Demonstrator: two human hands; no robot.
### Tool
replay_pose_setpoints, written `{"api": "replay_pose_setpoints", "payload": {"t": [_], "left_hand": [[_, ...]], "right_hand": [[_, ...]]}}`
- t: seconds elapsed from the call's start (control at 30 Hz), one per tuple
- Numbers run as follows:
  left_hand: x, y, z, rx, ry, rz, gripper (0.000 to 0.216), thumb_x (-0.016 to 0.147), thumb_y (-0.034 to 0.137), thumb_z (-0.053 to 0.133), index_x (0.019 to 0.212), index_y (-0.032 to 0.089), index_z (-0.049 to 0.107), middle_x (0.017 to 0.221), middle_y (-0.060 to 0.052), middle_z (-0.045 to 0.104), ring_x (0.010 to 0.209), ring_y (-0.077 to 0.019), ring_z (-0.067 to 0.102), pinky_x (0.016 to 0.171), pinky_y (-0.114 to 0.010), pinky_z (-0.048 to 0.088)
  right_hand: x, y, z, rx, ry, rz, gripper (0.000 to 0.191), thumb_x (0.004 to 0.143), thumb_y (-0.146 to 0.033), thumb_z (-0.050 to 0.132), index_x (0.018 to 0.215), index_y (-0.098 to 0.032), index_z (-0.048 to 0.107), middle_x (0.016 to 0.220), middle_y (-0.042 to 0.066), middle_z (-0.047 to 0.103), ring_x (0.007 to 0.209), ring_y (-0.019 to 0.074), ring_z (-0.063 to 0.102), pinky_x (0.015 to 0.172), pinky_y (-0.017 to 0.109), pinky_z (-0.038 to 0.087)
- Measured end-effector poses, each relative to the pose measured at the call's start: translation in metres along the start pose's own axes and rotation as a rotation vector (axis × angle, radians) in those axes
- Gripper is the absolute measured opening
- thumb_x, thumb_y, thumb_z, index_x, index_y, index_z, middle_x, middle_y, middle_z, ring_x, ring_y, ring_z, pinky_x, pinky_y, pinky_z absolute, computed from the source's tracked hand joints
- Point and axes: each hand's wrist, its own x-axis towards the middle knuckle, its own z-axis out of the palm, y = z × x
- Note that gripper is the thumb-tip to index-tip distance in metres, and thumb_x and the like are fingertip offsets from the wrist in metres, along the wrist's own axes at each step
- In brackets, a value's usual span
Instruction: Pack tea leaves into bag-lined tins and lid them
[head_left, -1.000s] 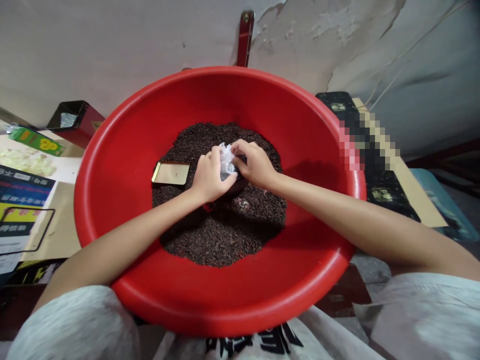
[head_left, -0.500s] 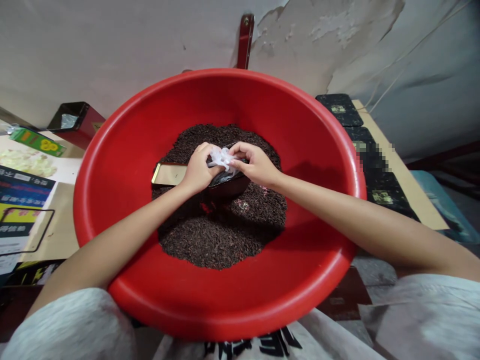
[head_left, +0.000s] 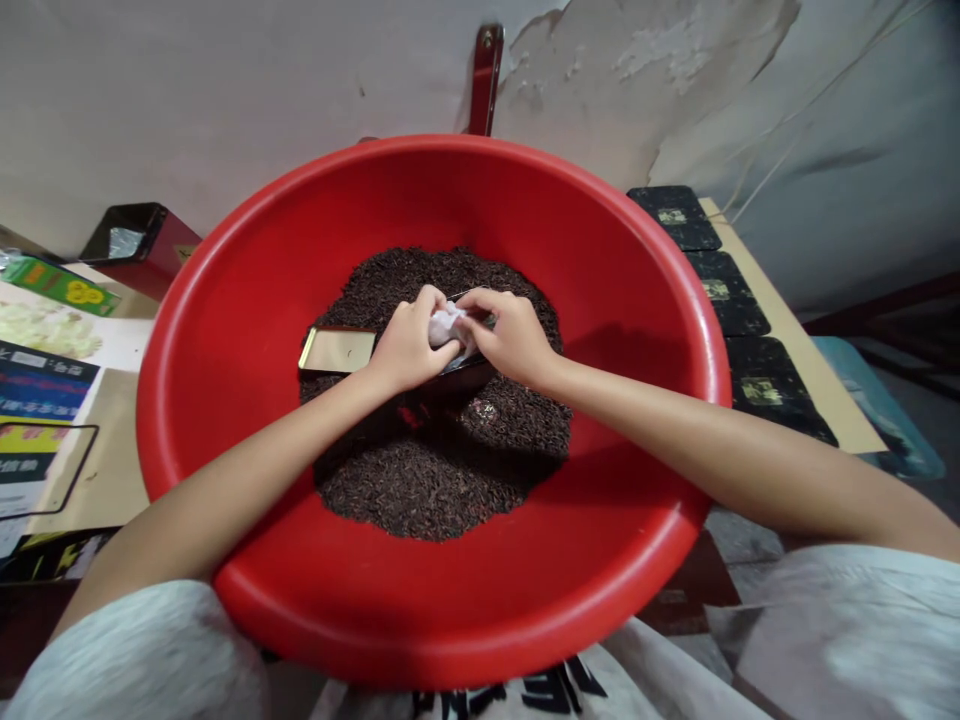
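Note:
Both hands pinch a bunched clear plastic bag at the mouth of a dark tin. My left hand is closed on the bag's left side, its thumb pointing right. Opposite it, my right hand grips the bag with thumb and fingers. The tin rests on a heap of dark dried tea leaves inside a big red basin. Left of my left hand, a tin lid lies on the leaves with its pale inside facing up. My hands hide much of the tin's top.
At the left, a dark red open tin with plastic inside stands near a green box and printed cardboard. Several black lids lie along a board on the right. A wall rises behind the basin.
The bag's gathered top has been pressed lower into the tin's mouth, and my fingers have moved closer around it. The whole view has shifted slightly.

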Motion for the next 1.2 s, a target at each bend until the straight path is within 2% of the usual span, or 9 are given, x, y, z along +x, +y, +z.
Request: {"api": "replay_pose_setpoints", "payload": {"t": [0.13,0.3,0.43,0.63,0.77,0.87,0.97,1.07,1.2], "left_hand": [[-0.012,-0.001,0.004,-0.111,0.066,0.14,0.058,0.073,0.036,0.057,0.124,0.016,0.038,0.122,-0.012,0.055,0.092,-0.021,0.056,0.081,-0.034,0.045],[-0.019,-0.004,0.013,0.01,0.094,0.203,0.034,0.082,0.039,0.045,0.104,0.018,0.058,0.094,-0.008,0.066,0.088,-0.0228,0.056,0.084,-0.039,0.042],[-0.026,-0.004,0.02,0.166,0.176,0.174,0.052,0.084,0.043,0.043,0.127,0.015,0.05,0.11,-0.014,0.062,0.104,-0.0271,0.053,0.093,-0.043,0.038],[-0.028,0.0,0.022,0.335,-0.025,0.377,0.072,0.078,0.061,0.052,0.13,0.01,0.049,0.134,-0.019,0.05,0.129,-0.0351,0.041,0.109,-0.052,0.025],[-0.026,0.006,0.015,0.372,-0.105,0.269,0.064,0.086,0.05,0.05,0.128,0.002,0.048,0.135,-0.025,0.047,0.129,-0.0348,0.043,0.108,-0.05,0.032],[-0.021,0.006,0.006,0.356,-0.188,0.229,0.058,0.086,0.047,0.051,0.126,0.005,0.051,0.133,-0.022,0.051,0.127,-0.0313,0.045,0.107,-0.047,0.034],[-0.014,0.001,-0.002,0.328,-0.231,0.2,0.058,0.082,0.046,0.056,0.125,0.007,0.051,0.13,-0.019,0.055,0.122,-0.0285,0.051,0.104,-0.043,0.039],[-0.01,-0.005,-0.007,0.312,-0.228,0.232,0.053,0.079,0.042,0.057,0.123,0.011,0.055,0.125,-0.016,0.059,0.116,-0.0279,0.055,0.1,-0.043,0.042],[-0.011,-0.002,-0.007,0.399,-0.14,0.263,0.051,0.075,0.047,0.06,0.113,0.014,0.062,0.121,-0.019,0.059,0.113,-0.0354,0.052,0.094,-0.051,0.041]], "right_hand": [[0.002,0.002,-0.003,0.048,0.046,0.096,0.015,0.08,-0.022,0.055,0.094,-0.018,0.056,0.08,0.0,0.066,0.069,0.0122,0.058,0.068,0.026,0.041],[0.007,0.009,-0.005,-0.1,0.005,0.07,0.007,0.08,-0.019,0.054,0.078,-0.016,0.059,0.074,0.002,0.063,0.068,0.0129,0.055,0.068,0.027,0.041],[0.008,0.011,-0.005,-0.363,0.043,-0.014,0.017,0.08,-0.022,0.053,0.069,-0.017,0.064,0.087,0.008,0.062,0.086,0.0221,0.053,0.08,0.04,0.038],[0.009,0.018,-0.001,-0.432,0.116,0.054,0.018,0.077,-0.023,0.054,0.07,-0.018,0.07,0.1,0.012,0.059,0.098,0.0287,0.049,0.085,0.049,0.038],[0.012,0.024,-0.006,-0.319,-0.022,0.11,0.018,0.077,-0.021,0.054,0.076,-0.015,0.072,0.108,0.013,0.059,0.101,0.0255,0.054,0.089,0.044,0.043],[0.01,0.021,-0.016,-0.38,-0.088,-0.117,0.025,0.081,-0.03,0.053,0.089,-0.015,0.071,0.126,0.014,0.055,0.119,0.029,0.048,0.103,0.05,0.034],[0.006,0.013,-0.022,-0.487,-0.159,-0.325,0.035,0.085,-0.037,0.048,0.101,-0.013,0.068,0.123,0.014,0.06,0.115,0.0284,0.053,0.108,0.052,0.028],[0.002,0.006,-0.021,-0.556,-0.306,-0.327,0.045,0.086,-0.041,0.045,0.109,-0.007,0.064,0.112,0.017,0.065,0.104,0.0274,0.061,0.106,0.049,0.033],[-0.005,0.005,-0.015,-0.669,-0.448,-0.354,0.08,0.077,-0.059,0.056,0.126,0.004,0.049,0.128,0.026,0.053,0.12,0.034,0.051,0.109,0.051,0.028]]}}
